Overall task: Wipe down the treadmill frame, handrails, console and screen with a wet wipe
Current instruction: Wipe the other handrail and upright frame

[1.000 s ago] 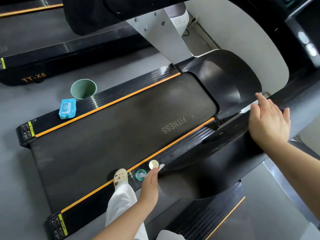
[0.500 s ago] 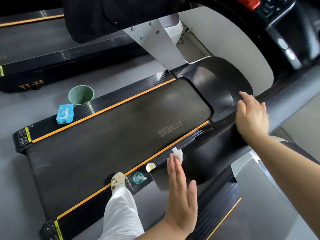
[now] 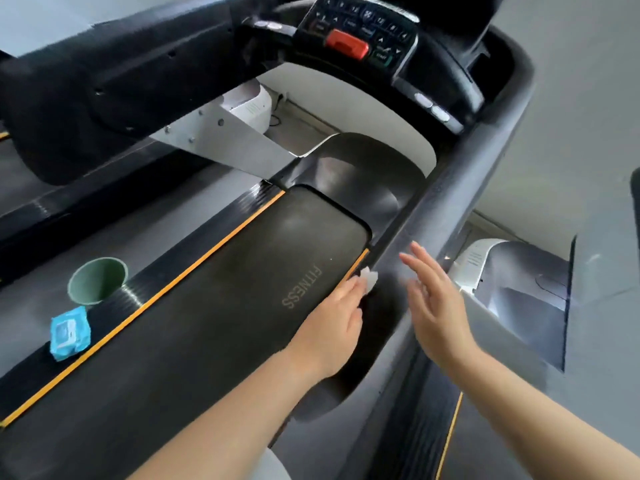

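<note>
Grey gym floor, pale wall, one head view looking down a black treadmill with an orange-edged running belt [image 3: 214, 306] marked FITNESS. Item: left hand [image 3: 332, 323], fingers extended over a crumpled white wet wipe [image 3: 369, 278], pressing it on the dark curved frame panel [image 3: 374, 306] at the foot of the long black right handrail [image 3: 460, 188]; whether any finger curls under the wipe cannot be told. Item: right hand [image 3: 436, 306], fingers spread wide and relaxed, holding nothing, hovering just beside the handrail; contact with it cannot be told. Item: black console with red stop button [image 3: 348, 45], above, untouched by either hand. Item: blue wet-wipe packet [image 3: 69, 332] on the far side rail, near a green plastic bin [image 3: 97, 280] on the floor. Judgement on the step in hand: the frame panel is being wiped; a flat palm with steady pressure, in overlapping strokes following the curve, would probably cover it best. The wipe looks bunched, so opening it out should give more contact. The free hand could steady on the handrail.
</note>
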A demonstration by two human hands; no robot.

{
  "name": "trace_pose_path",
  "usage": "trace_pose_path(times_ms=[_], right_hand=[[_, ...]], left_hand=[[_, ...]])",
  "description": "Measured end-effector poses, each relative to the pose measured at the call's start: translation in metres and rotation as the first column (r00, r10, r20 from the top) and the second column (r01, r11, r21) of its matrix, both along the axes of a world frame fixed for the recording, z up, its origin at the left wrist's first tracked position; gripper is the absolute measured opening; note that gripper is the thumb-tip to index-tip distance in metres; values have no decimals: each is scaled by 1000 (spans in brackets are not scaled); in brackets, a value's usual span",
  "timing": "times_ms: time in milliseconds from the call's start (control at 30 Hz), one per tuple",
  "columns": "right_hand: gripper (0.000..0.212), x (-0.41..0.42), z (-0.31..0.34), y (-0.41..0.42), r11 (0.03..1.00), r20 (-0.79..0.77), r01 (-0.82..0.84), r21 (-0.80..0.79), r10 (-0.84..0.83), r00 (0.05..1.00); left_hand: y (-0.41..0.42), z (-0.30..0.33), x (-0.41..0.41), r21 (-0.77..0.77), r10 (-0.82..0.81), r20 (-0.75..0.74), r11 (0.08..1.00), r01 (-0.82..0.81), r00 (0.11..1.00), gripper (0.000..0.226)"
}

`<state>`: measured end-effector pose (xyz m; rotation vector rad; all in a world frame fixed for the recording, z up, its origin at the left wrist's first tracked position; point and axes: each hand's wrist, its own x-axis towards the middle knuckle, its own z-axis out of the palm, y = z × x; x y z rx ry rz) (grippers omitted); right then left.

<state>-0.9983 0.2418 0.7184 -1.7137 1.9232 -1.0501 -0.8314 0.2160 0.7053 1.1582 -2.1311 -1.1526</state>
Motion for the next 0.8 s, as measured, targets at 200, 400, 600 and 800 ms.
trace_pose_path(times_ms=[200, 400, 600, 800], right_hand=[[48, 29, -17, 21, 980, -215, -197, -31, 186, 959], [55, 29, -22, 9, 995, -75, 90, -31, -92, 993], [52, -3, -26, -20, 998, -168, 3, -57, -12, 986], [50, -36, -15, -26, 949, -356, -314, 14, 298, 885]], left_hand=[[-3, 3, 14, 81, -168, 16, 983, 166, 986, 54], [-57, 11, -25, 39, -360, 174, 933, 359, 917, 52], [-65, 15, -44, 107, -286, 5, 953, 284, 958, 44], [-58, 11, -53, 74, 110, 34, 991, -112, 993, 31]])
